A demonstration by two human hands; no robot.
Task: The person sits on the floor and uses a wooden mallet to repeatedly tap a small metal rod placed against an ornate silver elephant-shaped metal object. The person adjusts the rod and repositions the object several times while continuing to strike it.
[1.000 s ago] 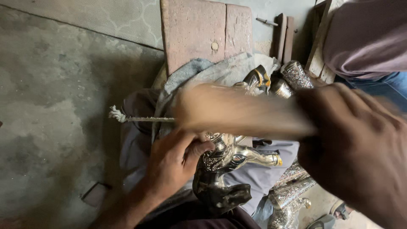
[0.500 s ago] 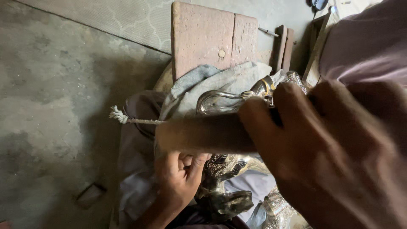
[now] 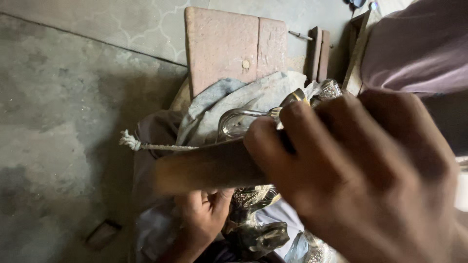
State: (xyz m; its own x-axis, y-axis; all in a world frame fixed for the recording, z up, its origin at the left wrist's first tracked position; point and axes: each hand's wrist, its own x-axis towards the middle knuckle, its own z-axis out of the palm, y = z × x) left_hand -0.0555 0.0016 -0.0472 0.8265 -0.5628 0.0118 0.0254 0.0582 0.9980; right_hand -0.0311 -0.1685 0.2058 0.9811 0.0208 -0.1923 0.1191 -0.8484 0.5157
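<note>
My right hand [image 3: 360, 180] fills the right of the view, closed around a brown wooden stick [image 3: 204, 168] that points left and looks blurred. Under it my left hand [image 3: 202, 219] grips an ornate silver-coloured metal piece [image 3: 253, 199] with a dark lower part [image 3: 258, 238], held over my lap. A shiny curved metal part [image 3: 239, 119] shows just above the stick, against grey cloth [image 3: 229, 102].
A reddish stone slab [image 3: 229, 46] lies on the concrete floor [image 3: 63, 112] beyond the cloth. A frayed white cord [image 3: 141, 144] sticks out to the left. Dark wooden strips [image 3: 319, 51] lean at the top right, near a purple-clothed leg [image 3: 419, 48]. More embossed metal pieces [image 3: 312, 251] lie at the bottom.
My right hand and the stick have come closer to the camera and now cover more of the metal piece. My left hand has kept its hold below.
</note>
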